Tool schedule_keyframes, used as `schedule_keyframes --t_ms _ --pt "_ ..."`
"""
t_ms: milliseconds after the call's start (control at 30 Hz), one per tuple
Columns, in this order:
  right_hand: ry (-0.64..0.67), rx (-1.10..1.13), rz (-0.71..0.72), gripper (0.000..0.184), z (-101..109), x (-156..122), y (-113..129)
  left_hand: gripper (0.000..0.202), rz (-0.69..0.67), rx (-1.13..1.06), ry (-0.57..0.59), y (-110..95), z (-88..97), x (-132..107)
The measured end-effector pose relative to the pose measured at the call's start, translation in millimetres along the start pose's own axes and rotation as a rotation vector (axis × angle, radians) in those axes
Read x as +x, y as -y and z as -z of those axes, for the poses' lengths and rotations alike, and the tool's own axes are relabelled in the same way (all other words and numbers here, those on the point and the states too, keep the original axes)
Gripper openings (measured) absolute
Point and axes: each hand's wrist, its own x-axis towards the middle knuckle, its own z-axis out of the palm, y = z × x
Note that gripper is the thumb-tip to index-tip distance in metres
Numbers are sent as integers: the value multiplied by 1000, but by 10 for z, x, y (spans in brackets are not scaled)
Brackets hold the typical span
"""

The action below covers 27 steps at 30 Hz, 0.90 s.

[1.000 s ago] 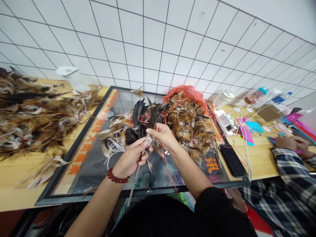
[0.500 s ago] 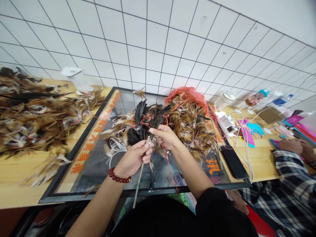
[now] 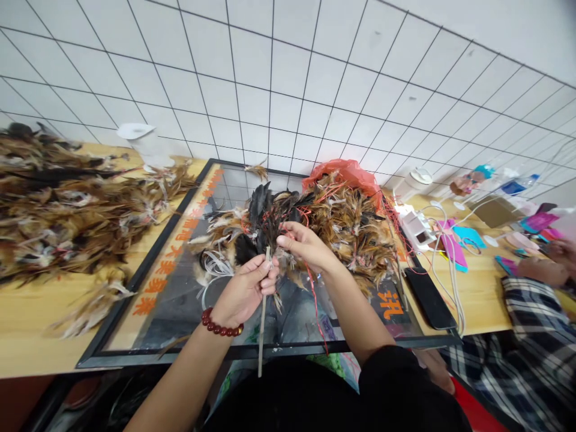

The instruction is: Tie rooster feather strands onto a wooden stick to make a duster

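My left hand point(image 3: 249, 288), with a dark red bead bracelet point(image 3: 221, 324) on the wrist, is closed around a thin pale stick point(image 3: 262, 330). The stick's lower end hangs down past the table's front edge. At its top, dark feathers point(image 3: 269, 225) fan out just beyond my fingers. My right hand point(image 3: 308, 247) is close beside these feathers, thumb and fingers curled in; what they grip is hidden. Red plastic string point(image 3: 315, 300) trails down below my right hand. Left of the dark feathers, a coil of white strip point(image 3: 216, 264) lies by brown feathers.
Brown feather bundles point(image 3: 355, 231) fill a red plastic bag point(image 3: 346, 171) on the black-framed glass panel point(image 3: 148, 264). More feathers point(image 3: 81, 216) cover the wooden table's left side. On the right are a phone point(image 3: 429, 297), a white cable point(image 3: 454, 294) and a co-worker's plaid sleeve point(image 3: 535, 312).
The stick's lower end has swung right, making it more upright. My right thumb and fingers have moved slightly away from the stick's top.
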Motion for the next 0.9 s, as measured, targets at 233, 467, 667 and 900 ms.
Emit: schedule_keyframes --t_ms 233,467,667,900 --pt "143 -406 32 28 461 -61 80 19 -114 6 -82 -175 -13 -79" --pt "332 -712 138 13 261 -142 408 24 -116 208 16 -292 -214 -33" --pt "366 -669 143 26 290 -150 707 28 -33 318 89 -360 -198 48" --pt "514 -184 -235 54 524 -111 729 21 -115 217 39 -498 -125 -26"
